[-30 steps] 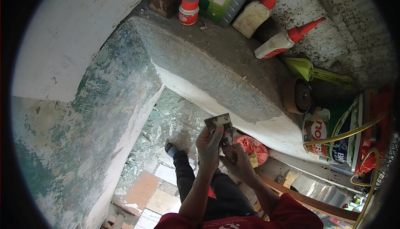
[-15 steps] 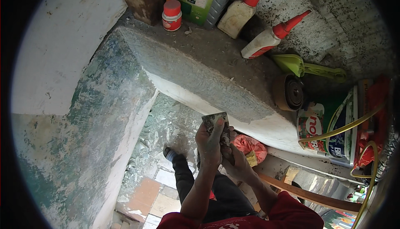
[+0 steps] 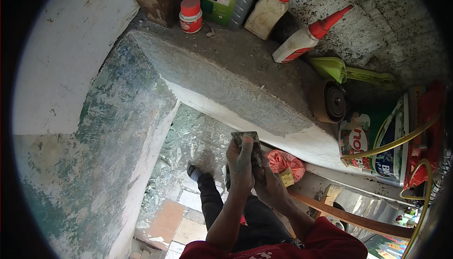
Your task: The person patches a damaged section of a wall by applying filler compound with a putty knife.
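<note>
Patchy painted wall (image 3: 118, 98), debris-strewn floor (image 3: 181, 129). Left hand (image 3: 240, 162) grips a dirty scraper (image 3: 257, 154) above the floor, thumb on its face; right hand (image 3: 270, 184) clasps the lower end, presumably for steadiness.

Pale-smeared dark scraper (image 3: 256, 154), mottled green-grey wall (image 3: 101, 155), red shirt (image 3: 325, 240)

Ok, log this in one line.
left hand: holds scraper, blade end; right hand: holds handle end; ledge: two red-nozzled bottles; floor: flaky debris
</note>
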Demonstrator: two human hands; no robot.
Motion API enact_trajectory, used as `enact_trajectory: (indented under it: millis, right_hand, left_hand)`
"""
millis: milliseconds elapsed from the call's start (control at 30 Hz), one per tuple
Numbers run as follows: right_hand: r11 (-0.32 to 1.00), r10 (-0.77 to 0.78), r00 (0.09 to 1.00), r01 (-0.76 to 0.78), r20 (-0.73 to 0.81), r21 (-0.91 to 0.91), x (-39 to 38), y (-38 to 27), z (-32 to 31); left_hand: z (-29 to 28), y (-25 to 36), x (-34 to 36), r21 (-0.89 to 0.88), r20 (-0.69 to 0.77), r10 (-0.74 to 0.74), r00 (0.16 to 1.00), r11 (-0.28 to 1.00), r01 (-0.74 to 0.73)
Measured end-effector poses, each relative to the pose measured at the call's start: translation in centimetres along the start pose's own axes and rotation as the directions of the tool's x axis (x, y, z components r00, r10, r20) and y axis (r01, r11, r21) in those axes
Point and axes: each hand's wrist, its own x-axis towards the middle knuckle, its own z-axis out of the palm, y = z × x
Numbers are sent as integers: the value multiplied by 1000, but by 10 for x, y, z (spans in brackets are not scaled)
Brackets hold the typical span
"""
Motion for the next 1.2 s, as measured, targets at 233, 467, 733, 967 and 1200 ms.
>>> enact_trajectory:
  millis: [233, 467, 733, 967, 1200]
  right_hand:
    - [1000, -22, 1000, 22, -14, 4, -1, 4, 4]
    - [993, -114, 992, 115, -56, 19, 9, 5, -5]
    - [992, -124, 991, 125, -41, 23, 8, 1, -9]
    - [962, -251, 940, 214, -231, -171, 16, 6, -6]
    - [979, -203, 933, 191, -297, -69, 38, 21, -24]
  left_hand:
    - [7, 11, 0, 123, -43, -16, 999, 992, 21]
    - [23, 14, 2, 160, -25, 85, 996, 984, -80]
    - [22, 11, 2, 155, 5, 71, 997, 985, -71]
    - [23, 3, 4, 153, 78, 152, 985, 975, -162]
    - [29, 12, 10, 213, 356, 184, 916, 939, -271]
